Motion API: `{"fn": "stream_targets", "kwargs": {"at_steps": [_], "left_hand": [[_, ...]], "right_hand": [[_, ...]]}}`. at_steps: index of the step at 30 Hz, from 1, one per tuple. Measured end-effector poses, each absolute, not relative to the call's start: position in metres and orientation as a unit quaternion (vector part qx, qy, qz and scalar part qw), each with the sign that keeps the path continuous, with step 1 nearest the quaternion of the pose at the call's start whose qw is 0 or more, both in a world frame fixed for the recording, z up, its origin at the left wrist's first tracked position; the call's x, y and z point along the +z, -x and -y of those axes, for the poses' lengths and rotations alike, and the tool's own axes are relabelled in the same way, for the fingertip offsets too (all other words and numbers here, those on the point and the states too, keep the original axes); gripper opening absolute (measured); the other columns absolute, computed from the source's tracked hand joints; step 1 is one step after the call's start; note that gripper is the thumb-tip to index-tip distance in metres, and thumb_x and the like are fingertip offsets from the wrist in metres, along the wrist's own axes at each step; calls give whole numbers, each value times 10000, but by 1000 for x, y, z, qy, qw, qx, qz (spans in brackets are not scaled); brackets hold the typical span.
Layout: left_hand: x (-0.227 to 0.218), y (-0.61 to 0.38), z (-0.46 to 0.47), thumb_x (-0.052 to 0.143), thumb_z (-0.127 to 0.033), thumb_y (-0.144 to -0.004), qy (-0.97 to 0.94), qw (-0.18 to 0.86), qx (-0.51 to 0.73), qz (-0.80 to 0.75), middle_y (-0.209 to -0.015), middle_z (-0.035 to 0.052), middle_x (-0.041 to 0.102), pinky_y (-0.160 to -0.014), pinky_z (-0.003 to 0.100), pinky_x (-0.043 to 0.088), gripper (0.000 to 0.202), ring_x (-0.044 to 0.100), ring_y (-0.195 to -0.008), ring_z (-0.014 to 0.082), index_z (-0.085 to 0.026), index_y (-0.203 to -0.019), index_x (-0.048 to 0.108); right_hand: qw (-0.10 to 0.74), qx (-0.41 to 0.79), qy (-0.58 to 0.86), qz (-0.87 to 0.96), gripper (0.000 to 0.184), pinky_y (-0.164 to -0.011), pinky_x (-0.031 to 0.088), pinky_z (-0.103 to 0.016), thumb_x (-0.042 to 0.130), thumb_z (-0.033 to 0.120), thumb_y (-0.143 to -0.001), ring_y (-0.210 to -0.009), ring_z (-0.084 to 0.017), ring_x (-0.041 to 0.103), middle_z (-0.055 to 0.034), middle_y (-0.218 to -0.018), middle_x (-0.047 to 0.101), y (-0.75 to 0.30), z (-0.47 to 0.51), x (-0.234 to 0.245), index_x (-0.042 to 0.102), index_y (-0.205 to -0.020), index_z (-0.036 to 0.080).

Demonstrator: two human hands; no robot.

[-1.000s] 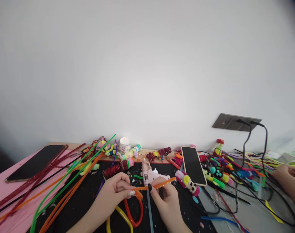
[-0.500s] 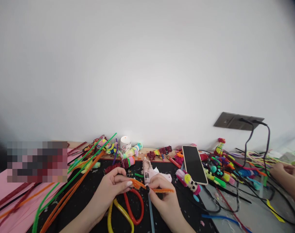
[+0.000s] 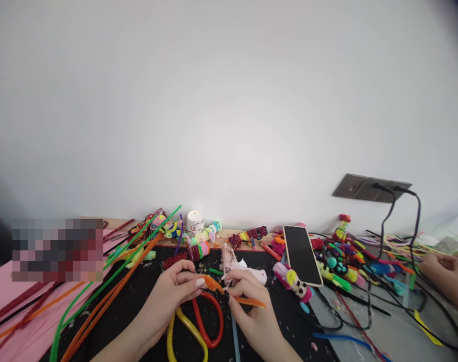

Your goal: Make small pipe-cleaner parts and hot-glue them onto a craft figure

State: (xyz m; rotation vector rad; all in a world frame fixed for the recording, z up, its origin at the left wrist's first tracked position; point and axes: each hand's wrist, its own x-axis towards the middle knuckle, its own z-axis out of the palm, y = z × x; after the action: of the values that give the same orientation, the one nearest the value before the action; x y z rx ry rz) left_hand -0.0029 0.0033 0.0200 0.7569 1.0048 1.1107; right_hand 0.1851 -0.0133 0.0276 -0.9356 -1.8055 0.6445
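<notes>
My left hand (image 3: 174, 296) and my right hand (image 3: 249, 311) both pinch one orange pipe cleaner (image 3: 232, 295) over the black mat (image 3: 134, 301). The left fingers grip its bent left end; the right fingers hold the middle, with the free end sticking out to the right. Just behind my hands lies a pale pink glue gun (image 3: 236, 266). Under my hands lie scissors with red and yellow handles (image 3: 202, 327).
Long green, orange and dark red pipe cleaners (image 3: 111, 281) fan out at left. A phone (image 3: 301, 255) lies right of the glue gun among coloured pipe-cleaner figures (image 3: 338, 261) and black cables (image 3: 402, 281). Another person's hand (image 3: 445, 276) rests at far right. A white jar (image 3: 194, 222) stands by the wall.
The orange pipe cleaner's free end has dipped from pointing up-right to pointing down-right, as my right hand turned it. My hands stayed in place.
</notes>
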Motion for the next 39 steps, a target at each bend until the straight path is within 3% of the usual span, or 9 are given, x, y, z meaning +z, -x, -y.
{"fn": "stream_targets", "kwargs": {"at_steps": [9, 26, 34, 39], "left_hand": [[17, 1, -4, 777, -211, -626, -316, 690, 491, -428, -680, -3, 729, -639, 182, 494, 336, 668, -636, 106, -185, -823, 505], [18, 1, -2, 790, -220, -598, -308, 698, 485, -427, -669, -14, 721, -615, 184, 488, 354, 667, -632, 115, -189, -825, 521], [24, -3, 2, 797, -274, -562, -333, 691, 457, -451, -639, -15, 717, -612, 209, 479, 361, 672, -651, 146, -195, -786, 526], [24, -2, 1, 794, -282, -562, -343, 680, 458, -459, -649, 2, 720, -614, 224, 481, 366, 683, -679, 170, -194, -784, 517]], "right_hand": [[451, 258, 355, 777, 209, -772, 451, -288, 454, 5, -752, -890, -177, 597, -48, -951, 644, -185, 16, 29, 492, -689, 200], [469, 256, 342, 773, 192, -763, 489, -267, 498, 17, -700, -843, -177, 637, -53, -901, 671, -184, 20, 33, 550, -717, 201], [459, 291, 339, 768, 344, -790, 480, -318, 444, 90, -778, -899, -207, 572, -71, -963, 591, -185, 23, 33, 578, -1072, 211], [450, 273, 323, 786, 425, -733, 489, -313, 389, 101, -814, -867, -200, 556, -77, -950, 531, -185, 19, 31, 573, -1173, 236]]}}
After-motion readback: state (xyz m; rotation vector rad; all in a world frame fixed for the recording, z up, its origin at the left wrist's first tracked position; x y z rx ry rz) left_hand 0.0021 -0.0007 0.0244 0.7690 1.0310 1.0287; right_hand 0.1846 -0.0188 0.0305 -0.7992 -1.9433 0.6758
